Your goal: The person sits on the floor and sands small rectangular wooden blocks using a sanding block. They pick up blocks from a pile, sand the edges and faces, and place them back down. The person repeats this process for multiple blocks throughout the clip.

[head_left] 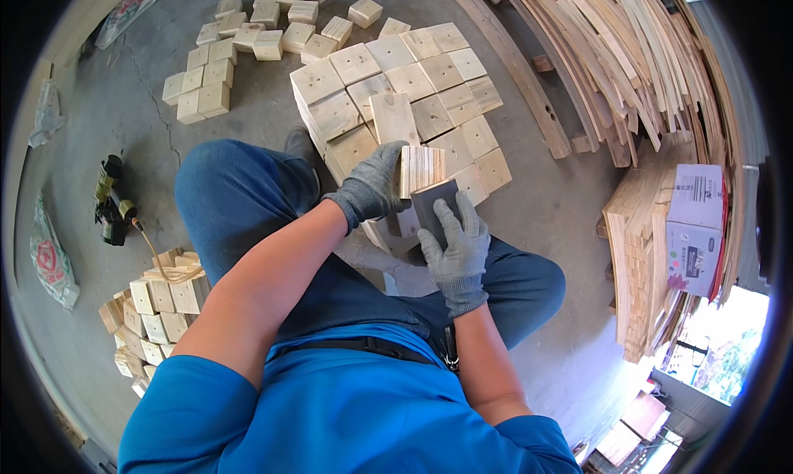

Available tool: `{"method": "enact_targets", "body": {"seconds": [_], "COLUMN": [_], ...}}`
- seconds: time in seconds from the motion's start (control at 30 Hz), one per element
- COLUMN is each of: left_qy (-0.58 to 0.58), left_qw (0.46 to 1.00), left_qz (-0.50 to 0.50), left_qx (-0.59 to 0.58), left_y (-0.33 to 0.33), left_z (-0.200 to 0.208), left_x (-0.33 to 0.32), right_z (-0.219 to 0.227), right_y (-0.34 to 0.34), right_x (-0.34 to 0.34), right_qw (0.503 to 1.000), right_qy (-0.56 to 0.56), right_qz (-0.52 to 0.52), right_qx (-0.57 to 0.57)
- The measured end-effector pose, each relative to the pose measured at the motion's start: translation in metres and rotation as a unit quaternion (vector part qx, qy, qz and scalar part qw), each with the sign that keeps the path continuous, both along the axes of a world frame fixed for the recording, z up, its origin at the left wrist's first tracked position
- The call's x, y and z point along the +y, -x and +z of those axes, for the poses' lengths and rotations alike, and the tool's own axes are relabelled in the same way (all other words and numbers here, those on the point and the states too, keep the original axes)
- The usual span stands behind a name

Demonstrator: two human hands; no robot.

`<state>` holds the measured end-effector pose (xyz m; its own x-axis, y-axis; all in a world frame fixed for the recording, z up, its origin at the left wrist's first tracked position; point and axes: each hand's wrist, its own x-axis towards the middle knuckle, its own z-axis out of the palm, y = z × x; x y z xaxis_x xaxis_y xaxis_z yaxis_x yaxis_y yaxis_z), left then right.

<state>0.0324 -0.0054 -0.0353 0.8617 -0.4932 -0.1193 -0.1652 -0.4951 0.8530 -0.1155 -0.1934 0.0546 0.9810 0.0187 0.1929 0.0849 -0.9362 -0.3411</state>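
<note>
Left hand in a grey knitted glove (373,181): closed around the left side of a pale, squarish wooden block with a brown-striped end face (423,170). Block position: above the near part of a grid of pale, square-faced wooden blocks (410,81), in front of the lap. Right hand in a matching grey glove (458,251): holding a dark grey, flat rectangular pad (433,210), fingers over the broad face. Pad overlapping the block's lower edge in view; contact impossible to tell.

Handling, by judgement: expect a stiff, fairly light block, not fragile, with dry grain giving good friction through knit. Grip across opposite flat sides; keep fingertips clear of the striped face. Treat the pad as firm; support across its back.

Materials: coarse knit on both gloves; close parallel stripes on the block; small dark holes in many grid faces; matt surface on the pad; grey concrete floor (264,102) around the grid.
</note>
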Motion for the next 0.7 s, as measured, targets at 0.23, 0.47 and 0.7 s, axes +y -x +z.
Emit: {"method": "enact_targets", "body": {"seconds": [0.23,0.47,0.7], "left_qy": [0.018,0.047,0.014], "left_qw": [1.000,0.999,0.999], "left_qz": [0.010,0.003,0.000], "left_qx": [-0.008,-0.018,-0.036], "left_y": [0.000,0.000,0.000], "left_z": [0.001,-0.011,-0.008], "left_x": [0.002,0.000,0.002], "right_z": [-0.007,-0.011,0.001], "right_y": [-0.104,-0.110,-0.006], "right_x": [-0.005,-0.010,0.003], "right_qw": [0.999,0.998,1.000], "right_qy": [0.015,-0.005,0.001], "right_qz": [-0.047,-0.062,-0.003], "right_qx": [-0.012,-0.002,-0.005]}}
